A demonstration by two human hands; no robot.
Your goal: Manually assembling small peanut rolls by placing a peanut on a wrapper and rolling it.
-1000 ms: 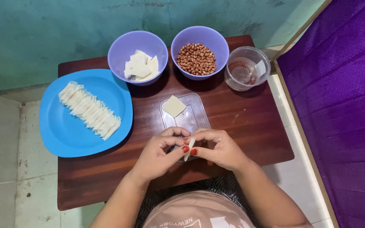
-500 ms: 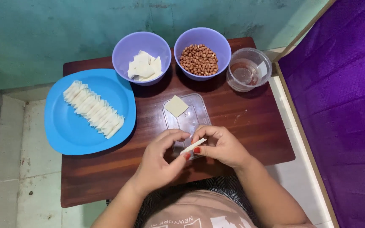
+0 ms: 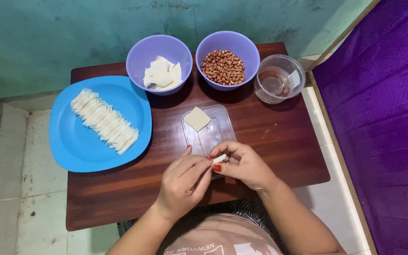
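We pinch one small rolled wrapper (image 3: 219,159) between left hand (image 3: 183,182) and right hand (image 3: 244,164), centre frame; many finished rolls (image 3: 104,121) fill the blue plate (image 3: 72,146), wrapper squares (image 3: 162,74) remain.

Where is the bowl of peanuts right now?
The bowl of peanuts stands at the table's far edge, between the bowl of white wrappers and the clear plastic cup.

Left hand (image 3: 181,182) and right hand (image 3: 244,165) pinch a small white roll (image 3: 219,159) together, near edge of clear tray (image 3: 208,134); blue plate (image 3: 72,141) left.
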